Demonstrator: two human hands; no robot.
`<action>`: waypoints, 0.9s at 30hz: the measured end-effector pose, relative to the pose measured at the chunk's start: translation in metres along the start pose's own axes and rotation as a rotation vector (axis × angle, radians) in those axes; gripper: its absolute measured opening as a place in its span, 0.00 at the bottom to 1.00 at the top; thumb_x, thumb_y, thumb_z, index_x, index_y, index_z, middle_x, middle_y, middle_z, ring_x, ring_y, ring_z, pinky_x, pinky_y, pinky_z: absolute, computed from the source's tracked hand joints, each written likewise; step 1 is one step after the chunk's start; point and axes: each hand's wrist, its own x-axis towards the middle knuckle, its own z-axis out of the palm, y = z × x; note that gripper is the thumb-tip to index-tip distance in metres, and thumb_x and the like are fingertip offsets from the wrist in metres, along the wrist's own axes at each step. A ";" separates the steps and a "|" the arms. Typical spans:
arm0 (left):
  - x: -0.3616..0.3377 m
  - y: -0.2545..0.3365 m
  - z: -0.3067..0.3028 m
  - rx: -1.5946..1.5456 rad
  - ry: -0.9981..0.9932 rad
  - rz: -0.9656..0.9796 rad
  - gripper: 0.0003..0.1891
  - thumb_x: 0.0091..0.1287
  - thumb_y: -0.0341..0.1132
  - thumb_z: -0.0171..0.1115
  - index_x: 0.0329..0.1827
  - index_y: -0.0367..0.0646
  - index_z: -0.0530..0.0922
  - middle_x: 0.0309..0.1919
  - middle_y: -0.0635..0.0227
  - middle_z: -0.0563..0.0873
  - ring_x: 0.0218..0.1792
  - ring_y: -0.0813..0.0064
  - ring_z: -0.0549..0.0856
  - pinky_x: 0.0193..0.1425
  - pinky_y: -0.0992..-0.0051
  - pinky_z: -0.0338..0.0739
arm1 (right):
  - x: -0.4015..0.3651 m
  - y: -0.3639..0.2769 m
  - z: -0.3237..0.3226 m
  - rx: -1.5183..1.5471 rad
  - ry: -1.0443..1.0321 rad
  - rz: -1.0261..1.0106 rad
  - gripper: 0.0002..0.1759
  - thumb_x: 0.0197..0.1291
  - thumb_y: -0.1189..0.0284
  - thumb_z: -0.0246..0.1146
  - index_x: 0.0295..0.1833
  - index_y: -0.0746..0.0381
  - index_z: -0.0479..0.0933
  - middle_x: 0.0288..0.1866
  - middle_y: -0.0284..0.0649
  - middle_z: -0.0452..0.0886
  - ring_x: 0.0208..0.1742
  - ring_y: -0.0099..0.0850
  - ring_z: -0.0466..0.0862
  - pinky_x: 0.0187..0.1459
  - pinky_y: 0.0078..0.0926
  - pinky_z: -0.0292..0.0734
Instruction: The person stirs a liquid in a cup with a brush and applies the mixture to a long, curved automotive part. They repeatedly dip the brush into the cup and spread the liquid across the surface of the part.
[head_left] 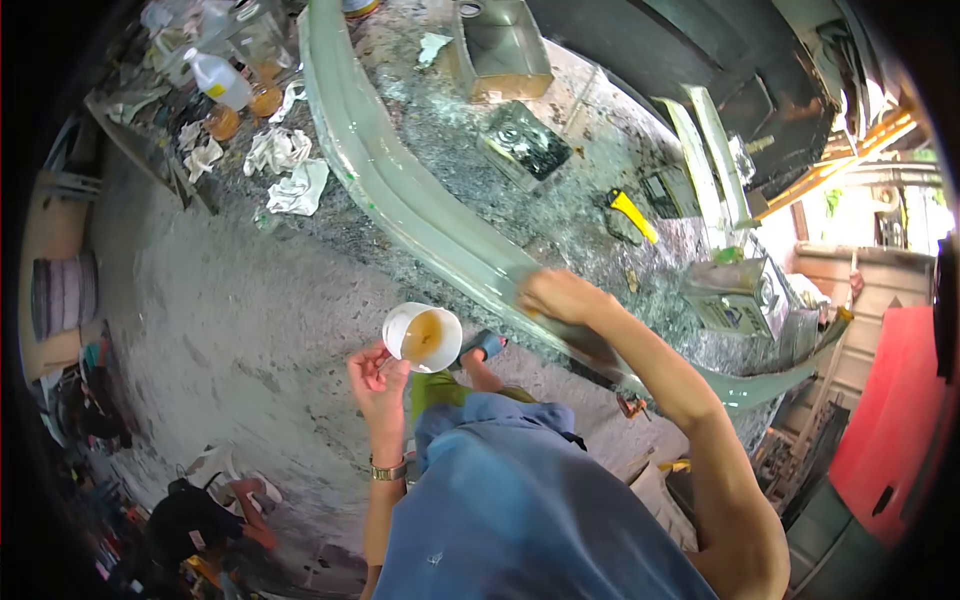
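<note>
My left hand [378, 388] grips a white cup [393, 335] by its side, with amber liquid [424, 337] in the bottom. The cup tips toward me over the floor. My right hand [565, 297] is closed, knuckles up, right at the inner face of a long curved greyish-green moulding [420, 215]. What its fingers hold is hidden beneath the hand; I cannot tell what it is. The moulding runs along the near edge of a stained worktable [400, 60], its surface glossy and wet-looking.
On the worktable stand a rectangular metal tin [505, 60], a dark-stained open container [525, 145], a yellow-handled tool [632, 215] and another tin [735, 297]. Crumpled paper [297, 185] and a plastic bottle [218, 80] sit far left. A person [190, 520] crouches at lower left. A red panel [885, 420] leans right.
</note>
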 end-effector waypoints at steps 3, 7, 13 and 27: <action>-0.001 -0.002 -0.006 -0.001 0.060 -0.011 0.25 0.58 0.25 0.74 0.54 0.40 0.68 0.56 0.58 0.77 0.54 0.73 0.78 0.61 0.73 0.75 | 0.093 -0.017 -0.032 0.059 0.079 -0.074 0.15 0.67 0.61 0.58 0.38 0.63 0.78 0.37 0.50 0.83 0.42 0.51 0.84 0.44 0.47 0.80; 0.003 0.002 -0.014 0.011 0.102 0.025 0.24 0.60 0.28 0.73 0.54 0.41 0.68 0.56 0.59 0.77 0.55 0.72 0.77 0.62 0.71 0.73 | 0.131 -0.033 -0.050 0.000 0.326 -0.309 0.14 0.69 0.62 0.56 0.43 0.62 0.75 0.44 0.47 0.81 0.46 0.48 0.83 0.45 0.44 0.80; 0.026 0.001 -0.028 -0.031 0.113 0.003 0.24 0.60 0.27 0.72 0.54 0.43 0.68 0.58 0.58 0.77 0.57 0.71 0.77 0.64 0.70 0.73 | 0.026 -0.008 0.003 -0.273 0.191 -0.313 0.12 0.70 0.64 0.53 0.50 0.60 0.74 0.47 0.40 0.75 0.48 0.37 0.82 0.47 0.35 0.81; 0.081 0.025 -0.050 -0.036 0.148 -0.043 0.23 0.62 0.29 0.71 0.55 0.44 0.68 0.60 0.55 0.76 0.60 0.69 0.77 0.67 0.69 0.71 | 0.194 -0.063 -0.094 0.047 -0.028 -0.047 0.13 0.69 0.62 0.57 0.42 0.61 0.79 0.41 0.50 0.83 0.46 0.51 0.83 0.49 0.46 0.79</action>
